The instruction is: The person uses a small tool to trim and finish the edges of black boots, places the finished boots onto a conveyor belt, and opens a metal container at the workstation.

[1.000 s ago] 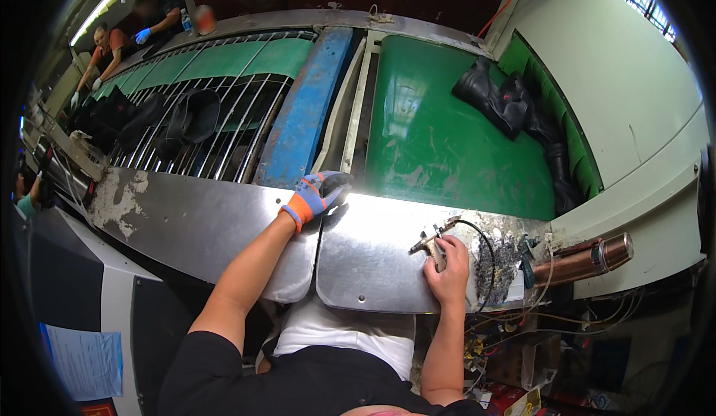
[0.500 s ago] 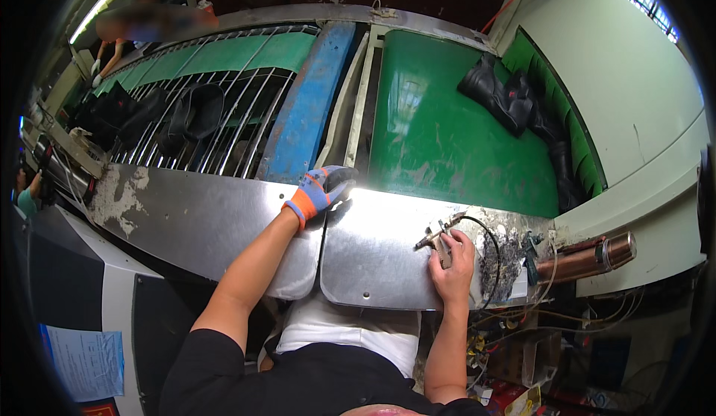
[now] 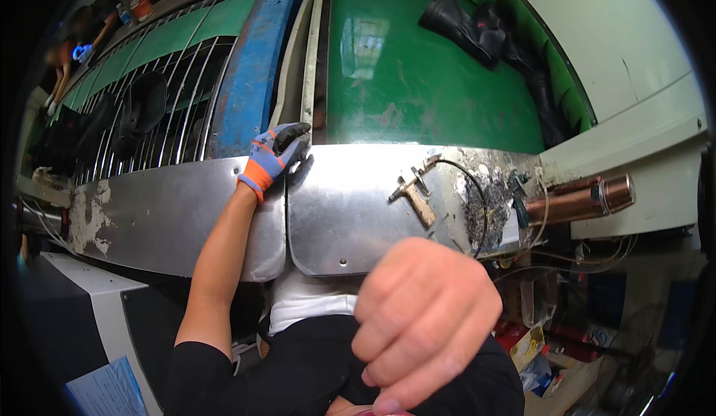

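My left hand (image 3: pixel 280 151), in a blue and orange glove with dark fingertips, rests at the far edge of the metal table (image 3: pixel 343 222), by the seam between its two plates. Its fingers are apart and nothing shows in them. My bare right hand (image 3: pixel 429 319) is raised close to the camera, fingers curled inward; whatever lies inside the curl, if anything, is hidden. Beyond it a spray gun (image 3: pixel 415 198) with a tan handle lies on the right plate, its black hose (image 3: pixel 477 181) curving off to the right.
Black boots (image 3: pixel 488 35) lie on the green belt (image 3: pixel 425 95) at the right. More dark boots (image 3: pixel 142 106) are on a metal-rod rack (image 3: pixel 195 102) at the left, past a blue beam (image 3: pixel 257 58). A copper-coloured cylinder (image 3: pixel 585 199) sits at the table's right end. Another person's arm (image 3: pixel 63 80) shows far left.
My right hand has let go of the spray gun and come up toward the camera, its fingers curled. The view has shifted; my left hand stays at the plate seam.
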Available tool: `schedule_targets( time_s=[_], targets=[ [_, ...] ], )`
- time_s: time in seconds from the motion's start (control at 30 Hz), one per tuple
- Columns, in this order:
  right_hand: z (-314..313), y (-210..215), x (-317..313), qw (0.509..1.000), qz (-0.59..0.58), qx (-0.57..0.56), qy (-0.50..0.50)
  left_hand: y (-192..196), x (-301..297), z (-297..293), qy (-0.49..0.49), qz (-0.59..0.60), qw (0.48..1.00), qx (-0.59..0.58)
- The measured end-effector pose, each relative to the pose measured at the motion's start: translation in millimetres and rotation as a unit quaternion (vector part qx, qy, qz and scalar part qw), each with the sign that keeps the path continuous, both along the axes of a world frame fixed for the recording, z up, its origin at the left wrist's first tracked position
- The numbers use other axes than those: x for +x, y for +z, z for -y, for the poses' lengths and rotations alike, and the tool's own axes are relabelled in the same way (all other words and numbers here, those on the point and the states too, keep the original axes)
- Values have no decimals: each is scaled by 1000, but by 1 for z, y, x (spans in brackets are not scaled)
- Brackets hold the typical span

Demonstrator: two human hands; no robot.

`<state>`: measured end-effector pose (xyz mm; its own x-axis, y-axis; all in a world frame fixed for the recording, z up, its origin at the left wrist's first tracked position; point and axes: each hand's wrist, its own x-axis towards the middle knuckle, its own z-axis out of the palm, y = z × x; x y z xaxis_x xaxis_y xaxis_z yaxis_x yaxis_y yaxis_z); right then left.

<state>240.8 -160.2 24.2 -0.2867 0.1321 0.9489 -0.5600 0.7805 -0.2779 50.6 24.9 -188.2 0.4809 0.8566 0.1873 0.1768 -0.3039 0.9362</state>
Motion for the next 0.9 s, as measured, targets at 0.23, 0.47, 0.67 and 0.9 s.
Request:
schedule_targets(
  time_s=[0.23,0.47,0.67,0.9],
  targets=[
    [6,15,-9,989,-42,14,-143,9,9,1,0,21,997,-69],
    [-7,9,-3,991,-32,27,-128,12,6,1,7,43,993,-112],
    [-12,1,-3,973,-54,129,-186,8,8,-3,-11,55,985,-161],
    [-26,0,21,938,34,-46,-342,-4,4,-10,-8,24,999,-38]
  ],
)
